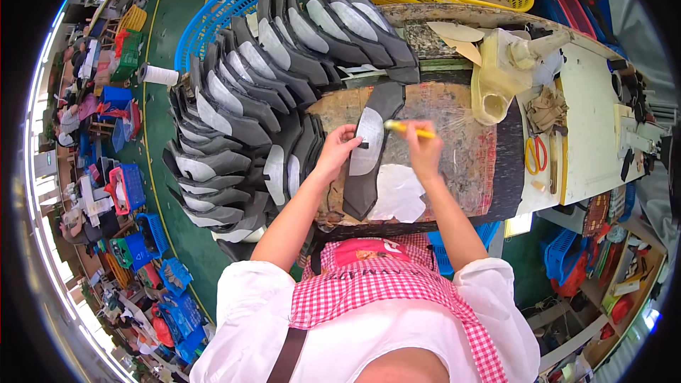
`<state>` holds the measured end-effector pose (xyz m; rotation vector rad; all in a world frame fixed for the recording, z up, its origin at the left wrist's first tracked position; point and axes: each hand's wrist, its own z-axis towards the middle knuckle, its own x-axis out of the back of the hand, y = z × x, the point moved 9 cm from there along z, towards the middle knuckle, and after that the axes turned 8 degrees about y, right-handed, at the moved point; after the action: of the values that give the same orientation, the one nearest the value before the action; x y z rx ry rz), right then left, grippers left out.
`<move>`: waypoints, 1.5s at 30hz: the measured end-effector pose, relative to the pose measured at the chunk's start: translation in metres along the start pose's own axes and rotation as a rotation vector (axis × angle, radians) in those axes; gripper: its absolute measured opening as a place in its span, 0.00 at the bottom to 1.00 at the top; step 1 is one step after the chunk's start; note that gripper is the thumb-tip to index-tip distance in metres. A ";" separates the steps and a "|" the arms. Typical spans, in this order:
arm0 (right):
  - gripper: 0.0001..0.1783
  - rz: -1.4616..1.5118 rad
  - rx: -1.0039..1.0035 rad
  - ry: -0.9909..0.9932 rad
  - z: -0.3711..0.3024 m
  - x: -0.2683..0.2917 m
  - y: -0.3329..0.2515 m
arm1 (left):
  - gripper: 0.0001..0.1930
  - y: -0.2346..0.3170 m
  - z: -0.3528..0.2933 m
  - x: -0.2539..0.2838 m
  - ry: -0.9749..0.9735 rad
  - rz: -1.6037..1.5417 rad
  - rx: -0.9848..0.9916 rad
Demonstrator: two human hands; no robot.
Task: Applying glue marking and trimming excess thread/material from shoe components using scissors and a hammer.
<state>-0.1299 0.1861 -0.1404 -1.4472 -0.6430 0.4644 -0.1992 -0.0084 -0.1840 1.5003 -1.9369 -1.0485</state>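
Gripping the brush [416,130], fingers closed, the right hand [425,152] sits right of the piece [372,150] (long axis roughly fore-aft), left hand [338,152] opposite, its hold unclear.

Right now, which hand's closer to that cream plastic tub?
Right. The right hand, holding a yellow brush, is left of the tub; the left hand is farther left, touching a grey piece.

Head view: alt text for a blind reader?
The right hand holds a yellow brush at the edge of a dark grey, pale-patched piece on a worn board; the left hand touches the piece. Similar pieces fan out leftward.
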 end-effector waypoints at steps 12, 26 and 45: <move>0.11 -0.404 0.488 -0.796 -0.125 -0.015 -0.058 | 0.20 0.047 -0.077 -0.026 0.011 -0.003 -0.365; 0.09 -0.193 -0.294 -0.741 -0.102 0.000 0.000 | 0.23 0.196 -0.182 0.186 1.111 0.797 -1.137; 0.15 -0.243 -0.155 -1.185 -0.115 -0.051 -0.081 | 0.27 -0.013 -0.179 0.033 0.151 -0.686 -0.025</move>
<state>-0.1005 0.0592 -0.0672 -1.1013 -1.7945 1.1007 -0.0669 -0.0914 -0.0904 2.2279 -1.3121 -1.1668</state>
